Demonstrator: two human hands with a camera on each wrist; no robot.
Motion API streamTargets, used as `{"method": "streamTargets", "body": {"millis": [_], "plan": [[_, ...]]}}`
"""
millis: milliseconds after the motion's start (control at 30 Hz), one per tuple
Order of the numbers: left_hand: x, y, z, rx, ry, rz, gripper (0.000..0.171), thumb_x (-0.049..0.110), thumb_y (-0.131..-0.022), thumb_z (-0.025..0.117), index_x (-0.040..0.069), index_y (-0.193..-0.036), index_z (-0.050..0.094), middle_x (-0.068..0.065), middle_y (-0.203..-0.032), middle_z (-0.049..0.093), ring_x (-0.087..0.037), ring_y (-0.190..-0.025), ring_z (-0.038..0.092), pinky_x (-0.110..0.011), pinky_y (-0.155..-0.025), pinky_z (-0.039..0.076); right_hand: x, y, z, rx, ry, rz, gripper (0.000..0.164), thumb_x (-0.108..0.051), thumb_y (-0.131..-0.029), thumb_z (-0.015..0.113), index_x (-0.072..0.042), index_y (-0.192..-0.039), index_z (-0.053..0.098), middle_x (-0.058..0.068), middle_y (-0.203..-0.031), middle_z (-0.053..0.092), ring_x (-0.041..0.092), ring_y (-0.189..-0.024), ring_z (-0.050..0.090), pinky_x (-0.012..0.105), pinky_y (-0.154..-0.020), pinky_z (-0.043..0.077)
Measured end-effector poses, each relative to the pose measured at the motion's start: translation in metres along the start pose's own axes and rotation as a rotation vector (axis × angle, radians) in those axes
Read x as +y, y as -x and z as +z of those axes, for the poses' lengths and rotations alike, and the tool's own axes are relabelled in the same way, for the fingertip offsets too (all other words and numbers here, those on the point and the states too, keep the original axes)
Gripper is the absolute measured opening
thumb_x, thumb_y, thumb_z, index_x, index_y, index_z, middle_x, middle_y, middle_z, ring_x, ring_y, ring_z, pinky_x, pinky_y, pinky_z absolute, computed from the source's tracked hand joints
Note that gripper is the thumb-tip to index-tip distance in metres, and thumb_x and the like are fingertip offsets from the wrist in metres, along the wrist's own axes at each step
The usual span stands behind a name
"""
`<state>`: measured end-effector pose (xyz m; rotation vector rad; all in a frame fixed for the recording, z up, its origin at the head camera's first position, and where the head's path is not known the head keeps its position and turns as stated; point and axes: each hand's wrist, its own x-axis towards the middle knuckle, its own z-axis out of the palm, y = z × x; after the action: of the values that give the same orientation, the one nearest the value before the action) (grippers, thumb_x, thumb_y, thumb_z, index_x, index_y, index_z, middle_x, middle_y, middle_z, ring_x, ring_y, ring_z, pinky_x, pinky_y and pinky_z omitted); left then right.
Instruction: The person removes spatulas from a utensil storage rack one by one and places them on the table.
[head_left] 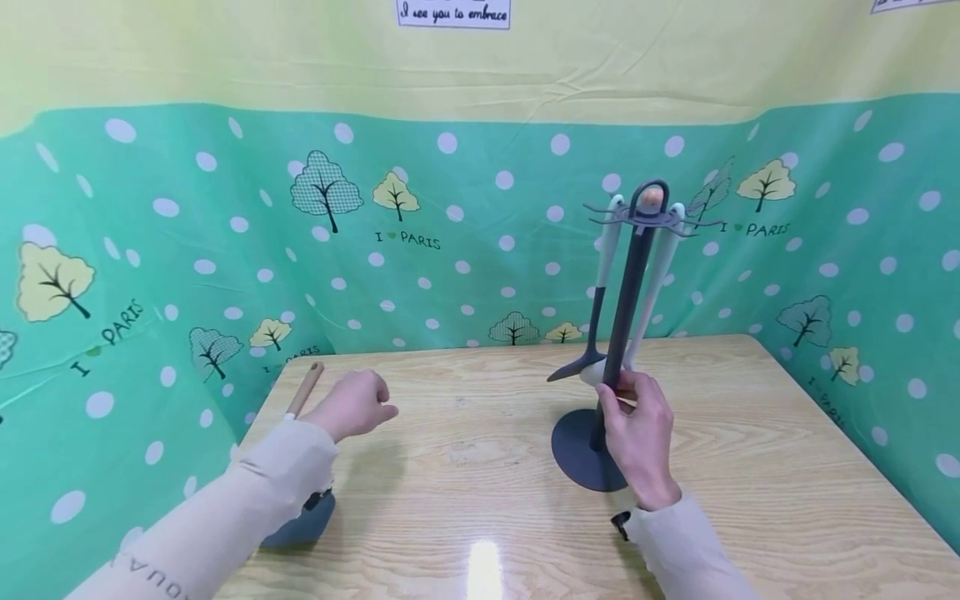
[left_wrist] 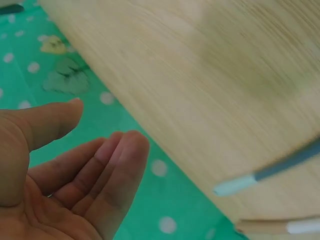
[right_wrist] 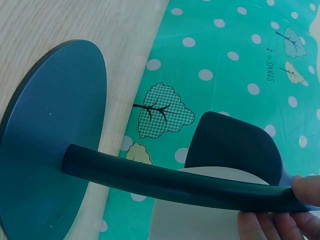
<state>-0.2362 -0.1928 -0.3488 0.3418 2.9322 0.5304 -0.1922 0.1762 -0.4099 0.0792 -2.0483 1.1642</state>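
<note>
My right hand (head_left: 641, 437) grips the dark pole (right_wrist: 175, 186) of a utensil stand, thumb on one side and fingers on the other. The stand's round base (head_left: 583, 450) is on the table, and its pole leans to the right in the head view. From its hooked top ring (head_left: 652, 218) hang a turner (head_left: 576, 367) with a dark head and pale handle, and a white utensil (right_wrist: 200, 220) partly hidden by the pole. My left hand (head_left: 352, 406) is raised over the table's left side, holding nothing; its thumb is apart from the bent fingers (left_wrist: 127, 165).
Below my left forearm stands a blue-grey container (head_left: 303, 527), mostly covered by the sleeve. Near it a wooden handle (head_left: 307, 387) sticks up, and a pale-tipped handle (left_wrist: 237, 185) shows in the left wrist view. A green dotted cloth (head_left: 450, 250) surrounds the table (head_left: 465, 450).
</note>
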Motion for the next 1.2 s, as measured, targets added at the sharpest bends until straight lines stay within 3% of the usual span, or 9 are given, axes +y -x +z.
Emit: {"method": "streamTargets", "body": {"millis": [200,333,467,567,767,967,1067,1200], "plan": [[0.026,-0.002,0.007,0.054,0.000,0.092,0.017,0.015,-0.085,0.071,0.005,-0.074,0.065,-0.001,-0.064,0.056,-0.012,-0.055,0.047,-0.029,-0.055,0.044,0.001,0.000,0.000,0.003,0.000,0.003,0.019,-0.005,-0.085,0.071,0.001,-0.101,0.061,0.011,-0.094,0.061,0.021,-0.081,0.063,0.005,-0.068,0.047],[0.043,-0.004,0.010,0.053,0.020,0.109,0.013,0.016,-0.085,0.072,0.004,-0.086,0.070,-0.005,-0.080,0.065,-0.014,-0.064,0.055,-0.034,-0.065,0.051,0.001,0.000,0.000,0.003,-0.003,0.003,0.019,-0.005,-0.085,0.071,0.000,-0.101,0.061,0.011,-0.095,0.061,0.020,-0.082,0.063,0.004,-0.068,0.046],[0.061,-0.004,0.011,0.059,0.057,0.132,0.020,0.018,-0.085,0.072,0.002,-0.097,0.071,-0.006,-0.088,0.067,-0.013,-0.071,0.059,-0.034,-0.070,0.052,0.002,-0.001,0.001,0.002,-0.006,0.004,0.019,-0.005,-0.085,0.071,0.000,-0.101,0.061,0.011,-0.095,0.061,0.020,-0.082,0.063,0.005,-0.069,0.047],[0.074,-0.004,0.009,0.064,0.096,0.166,0.016,0.018,-0.086,0.072,0.004,-0.091,0.070,-0.001,-0.077,0.063,-0.012,-0.063,0.054,-0.030,-0.063,0.049,0.001,0.000,0.001,0.000,-0.007,0.006,0.020,-0.005,-0.085,0.071,0.000,-0.102,0.061,0.010,-0.095,0.061,0.020,-0.082,0.063,0.005,-0.069,0.047],[0.098,-0.007,0.007,0.093,0.139,0.219,0.021,0.020,-0.086,0.072,0.004,-0.098,0.071,0.000,-0.084,0.065,-0.010,-0.072,0.058,-0.031,-0.071,0.051,0.000,-0.001,0.001,-0.001,-0.005,0.011,0.020,-0.006,-0.085,0.071,0.000,-0.102,0.061,0.010,-0.095,0.061,0.019,-0.083,0.063,0.005,-0.069,0.047],[0.117,-0.013,0.008,0.098,0.168,0.292,0.014,0.019,-0.087,0.070,0.005,-0.089,0.071,0.001,-0.077,0.064,-0.011,-0.067,0.055,-0.029,-0.066,0.049,0.000,-0.002,0.000,-0.001,0.003,0.001,0.020,-0.006,-0.085,0.071,0.000,-0.102,0.061,0.011,-0.096,0.061,0.019,-0.082,0.063,0.005,-0.069,0.046],[0.125,-0.015,0.011,0.120,0.179,0.325,0.017,0.019,-0.087,0.070,0.005,-0.097,0.072,0.001,-0.081,0.066,-0.009,-0.071,0.059,-0.029,-0.071,0.051,0.000,-0.001,0.000,-0.001,0.009,0.003,0.021,-0.006,-0.085,0.071,0.000,-0.102,0.061,0.011,-0.096,0.061,0.019,-0.082,0.063,0.004,-0.069,0.046],[0.137,-0.018,0.015,0.152,0.212,0.365,0.014,0.018,-0.089,0.068,0.007,-0.095,0.072,0.003,-0.079,0.067,-0.008,-0.069,0.059,-0.032,-0.079,0.051,0.001,-0.001,0.001,-0.001,0.014,0.007,0.021,-0.006,-0.085,0.071,0.000,-0.103,0.061,0.011,-0.096,0.061,0.019,-0.082,0.063,0.004,-0.069,0.046]]}}
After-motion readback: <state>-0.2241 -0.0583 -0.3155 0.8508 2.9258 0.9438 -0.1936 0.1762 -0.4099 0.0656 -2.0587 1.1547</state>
